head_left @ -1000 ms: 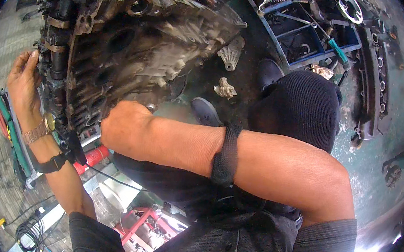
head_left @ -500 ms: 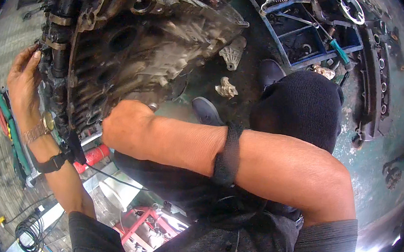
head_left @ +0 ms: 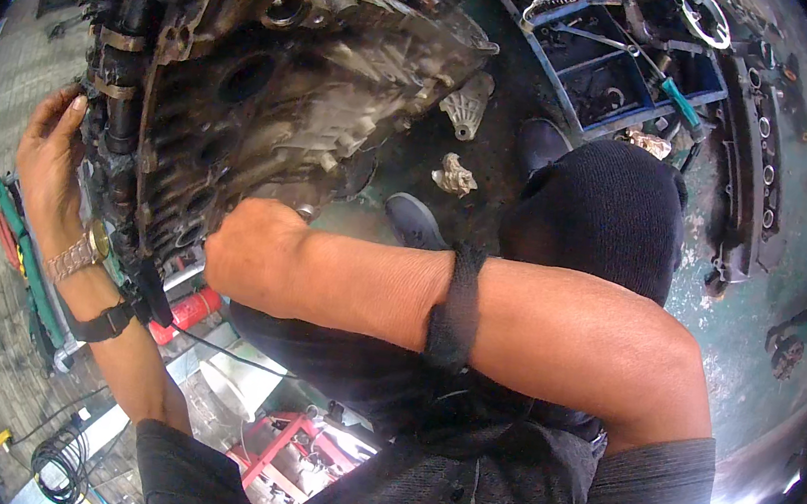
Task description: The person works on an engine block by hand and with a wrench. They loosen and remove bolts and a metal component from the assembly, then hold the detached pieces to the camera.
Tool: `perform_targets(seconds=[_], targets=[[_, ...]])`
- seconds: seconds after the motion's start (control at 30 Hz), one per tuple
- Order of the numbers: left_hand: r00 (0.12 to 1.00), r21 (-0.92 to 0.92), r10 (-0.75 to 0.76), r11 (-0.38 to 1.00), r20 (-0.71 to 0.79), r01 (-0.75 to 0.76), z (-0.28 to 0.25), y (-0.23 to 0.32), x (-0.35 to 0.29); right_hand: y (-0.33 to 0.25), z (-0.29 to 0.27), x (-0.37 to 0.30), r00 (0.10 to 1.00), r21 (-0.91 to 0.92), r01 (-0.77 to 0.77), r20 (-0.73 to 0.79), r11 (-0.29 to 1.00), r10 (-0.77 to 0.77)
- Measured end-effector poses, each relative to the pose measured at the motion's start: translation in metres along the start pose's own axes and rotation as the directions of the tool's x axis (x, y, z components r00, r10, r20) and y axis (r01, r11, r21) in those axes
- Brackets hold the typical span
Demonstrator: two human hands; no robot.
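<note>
A greasy, oil-blackened engine block (head_left: 272, 95) fills the upper left, with a row of dark round parts and metal clips along its left side. At that side is my left hand (head_left: 55, 149), its fingers bent and its fingertips against the dark outer edge. Whatever they pinch there is too small and dark to make out. My right arm crosses in front of my body, and my right hand (head_left: 251, 245) is closed low against the block's near end. Its fingers are turned away, so what they hold is hidden.
A blue divided tray (head_left: 592, 114) of tools, including a teal-handled screwdriver (head_left: 679, 102), stands at upper right. Beside it lies a long dark engine part (head_left: 746, 183). A metal bracket (head_left: 466, 107) and a crumpled rag (head_left: 454, 175) are on the floor. A red cylinder (head_left: 186, 314) sits below the block.
My left hand's fingertips have shifted very slightly along the block's edge. My right hand stays almost where it was.
</note>
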State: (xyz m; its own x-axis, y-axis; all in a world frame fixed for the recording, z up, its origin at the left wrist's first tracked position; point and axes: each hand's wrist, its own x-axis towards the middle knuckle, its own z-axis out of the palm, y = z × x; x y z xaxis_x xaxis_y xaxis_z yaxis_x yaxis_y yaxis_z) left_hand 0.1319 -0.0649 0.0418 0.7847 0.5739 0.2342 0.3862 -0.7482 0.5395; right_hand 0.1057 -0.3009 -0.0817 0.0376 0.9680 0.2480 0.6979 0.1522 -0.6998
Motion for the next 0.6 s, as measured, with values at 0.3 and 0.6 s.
perform_targets(seconds=[0.3,0.6], targets=[[0.992,0.081,-0.119,0.990,0.033,0.116,-0.010,-0.009,0.014,0.001,0.001,-0.003,1.000,-0.011,0.015,-0.006,1.000,-0.015],[0.998,0.125,-0.020,0.992,0.052,0.014,-0.004,0.006,0.001,0.001,0.006,0.002,1.000,-0.044,0.009,-0.017,0.999,-0.010]])
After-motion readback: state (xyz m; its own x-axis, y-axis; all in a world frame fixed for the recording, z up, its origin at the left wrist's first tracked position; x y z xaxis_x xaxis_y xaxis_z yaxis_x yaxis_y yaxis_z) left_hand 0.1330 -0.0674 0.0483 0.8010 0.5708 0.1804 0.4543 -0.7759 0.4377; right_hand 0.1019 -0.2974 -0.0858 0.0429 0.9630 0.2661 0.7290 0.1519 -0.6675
